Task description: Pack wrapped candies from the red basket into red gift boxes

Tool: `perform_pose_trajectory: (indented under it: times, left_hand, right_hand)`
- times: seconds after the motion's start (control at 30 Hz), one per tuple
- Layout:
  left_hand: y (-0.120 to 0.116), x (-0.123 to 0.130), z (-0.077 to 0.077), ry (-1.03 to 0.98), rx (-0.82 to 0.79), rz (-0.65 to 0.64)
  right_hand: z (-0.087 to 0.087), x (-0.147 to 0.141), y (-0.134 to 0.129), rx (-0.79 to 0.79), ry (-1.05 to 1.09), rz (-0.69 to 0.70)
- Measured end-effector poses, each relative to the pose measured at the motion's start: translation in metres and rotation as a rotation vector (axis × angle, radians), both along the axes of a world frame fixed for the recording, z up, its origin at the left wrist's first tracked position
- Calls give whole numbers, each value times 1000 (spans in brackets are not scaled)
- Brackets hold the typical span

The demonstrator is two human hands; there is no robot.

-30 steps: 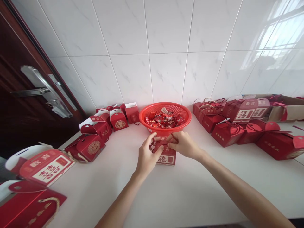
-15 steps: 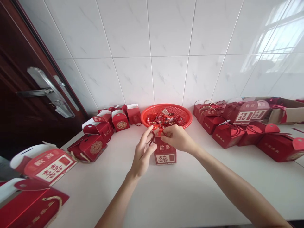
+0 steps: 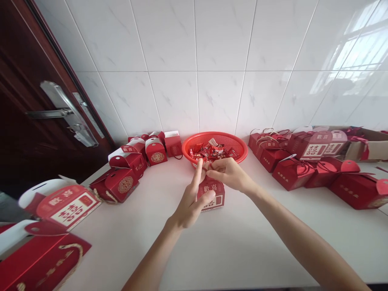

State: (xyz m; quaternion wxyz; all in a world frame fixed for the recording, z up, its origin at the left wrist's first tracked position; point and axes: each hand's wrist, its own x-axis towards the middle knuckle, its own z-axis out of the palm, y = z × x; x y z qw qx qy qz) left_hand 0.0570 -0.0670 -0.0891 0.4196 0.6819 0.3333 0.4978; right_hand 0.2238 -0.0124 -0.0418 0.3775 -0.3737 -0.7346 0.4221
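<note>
A small red gift box (image 3: 216, 188) with white Chinese characters stands upright on the white table, its front facing me. Above its top, my right hand (image 3: 228, 171) pinches a thin dark red cord, only a bit of which shows. My left hand (image 3: 194, 198) is at the box's left side. Its index finger points up, other fingertips meet my right fingers at the cord, and the thumb lies across the box front. The fingers hide most of the cord and the box's top.
Behind the box is a red plastic basket (image 3: 185, 150) of wrapped sweets (image 3: 216, 151). Red boxes with open tops (image 3: 123, 186) line the left side. Closed red boxes (image 3: 293, 171) stand at the right, by a cardboard carton (image 3: 371, 149). A tiled wall (image 3: 169, 97) rises behind.
My left thumb has come away from the cord and now lies over the box front. My left fingers have moved closer to my right fingertips. The view has shifted slightly.
</note>
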Motion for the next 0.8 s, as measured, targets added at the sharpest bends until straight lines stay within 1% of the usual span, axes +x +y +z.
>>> perform_pose_trajectory:
  times: [0.13, 0.23, 0.3, 0.43, 0.53, 0.6, 0.67, 0.8]
  left_hand:
    - [0, -1, 0, 27, 12, -10]
    - [0, -1, -1, 28, 19, 22]
    - [1, 0, -2, 25, 35, 103]
    - [6, 1, -3, 77, 168, 373]
    - [11, 0, -6, 175, 259, 491]
    - [14, 0, -9, 219, 286, 523]
    - [17, 0, -14, 236, 280, 525]
    - [20, 3, -21, 220, 150, 483]
  right_hand:
    - [-3, -5, -3, -1, 20, -19]
    - [-3, -8, -4, 25, 24, -25]
    - [-3, -8, -3, 54, 30, -62]
    - [-2, -3, 0, 31, 66, -170]
    - [-3, 1, 2, -24, 98, -169]
    - [-5, 3, 3, -53, 116, -125]
    - [-7, 5, 3, -70, 133, -82]
    - [-10, 6, 4, -109, 157, -62]
